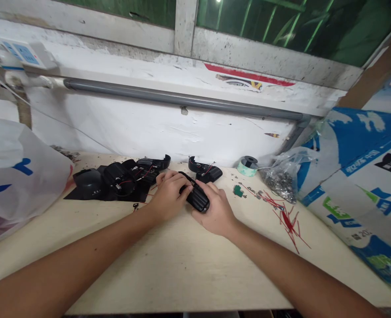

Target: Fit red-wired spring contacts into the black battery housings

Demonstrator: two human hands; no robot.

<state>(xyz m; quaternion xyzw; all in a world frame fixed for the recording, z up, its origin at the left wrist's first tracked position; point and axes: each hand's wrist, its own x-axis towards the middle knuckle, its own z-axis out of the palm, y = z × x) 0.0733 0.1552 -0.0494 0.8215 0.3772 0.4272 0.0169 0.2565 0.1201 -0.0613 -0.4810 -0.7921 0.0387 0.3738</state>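
A black housing (198,198), ribbed on its upper face, is held just above the worktop (182,274), near the middle of its back edge. The left hand (170,194) is closed over the housing's near end, and the right hand (213,210) grips its opposite side, fingers pressed against the shell. A thin black wire (186,178) runs from the housing beneath the left hand's fingers.

Left of the hands, along the back edge, at least three black shell pieces (117,179) lie on one black sheet (82,196); the exact count is obscured by overlap. Red wires (145,173) show among them. One small black connector (135,206) lies just in front of the sheet. Behind the hands, two black pieces (204,170) sit together, with red wire attached.

To the right are one roll of tape (247,166), one green part (237,191), a scattered row of small metal bits (256,193), and a loose pile of red wire clippings (290,223). One clear bag of metal parts (281,181) stands at the back right corner. One white plastic bag (16,172) occupies the left end, and one blue-and-white sack (357,176) stands against the right end.
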